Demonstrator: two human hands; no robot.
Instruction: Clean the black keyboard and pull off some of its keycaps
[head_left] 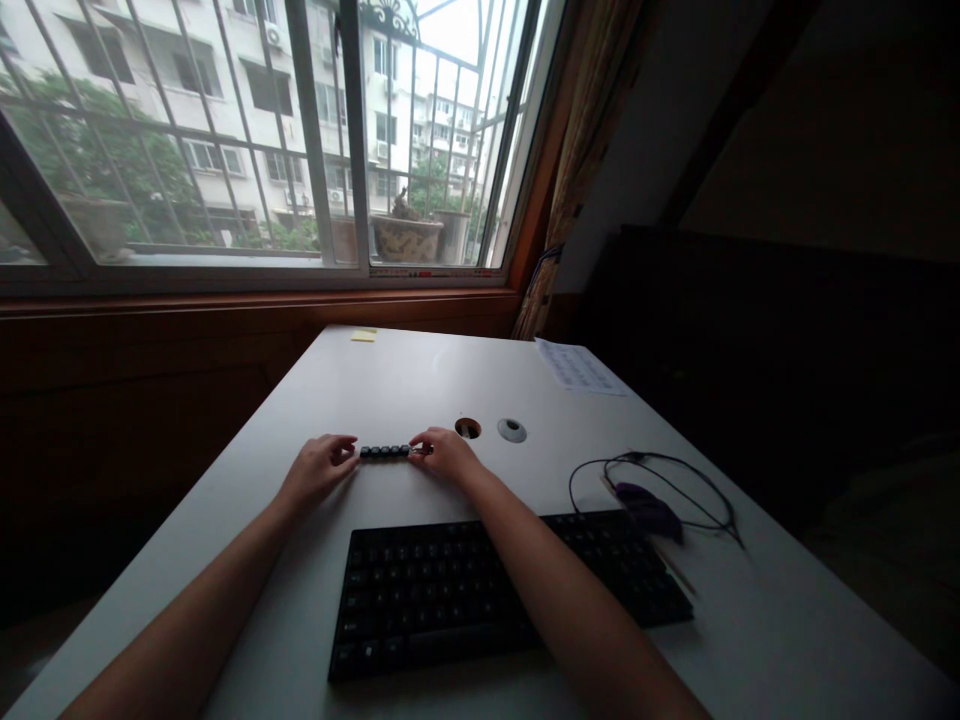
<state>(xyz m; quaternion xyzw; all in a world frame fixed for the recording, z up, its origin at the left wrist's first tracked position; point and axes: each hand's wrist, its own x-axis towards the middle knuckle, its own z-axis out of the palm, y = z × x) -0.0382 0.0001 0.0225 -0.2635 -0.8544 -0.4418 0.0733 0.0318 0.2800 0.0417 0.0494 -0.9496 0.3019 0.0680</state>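
A short row of black keycaps (385, 452) lies on the white desk (420, 380), beyond a black keyboard (450, 590). My left hand (319, 468) rests at the row's left end with curled fingers touching it. At the row's right end, my right hand (448, 455) pinches the last piece with fingers closed. Both forearms reach over the desk, the right one crossing above the keyboard.
A round cable hole (468, 428) and its grey cap (512, 431) sit just behind the hands. A purple tool (649, 508) with a looped black cable (660, 470) lies right of the keyboard. A printed sheet (579, 367) and a yellow sticky note (364, 336) lie at the far edge under the window.
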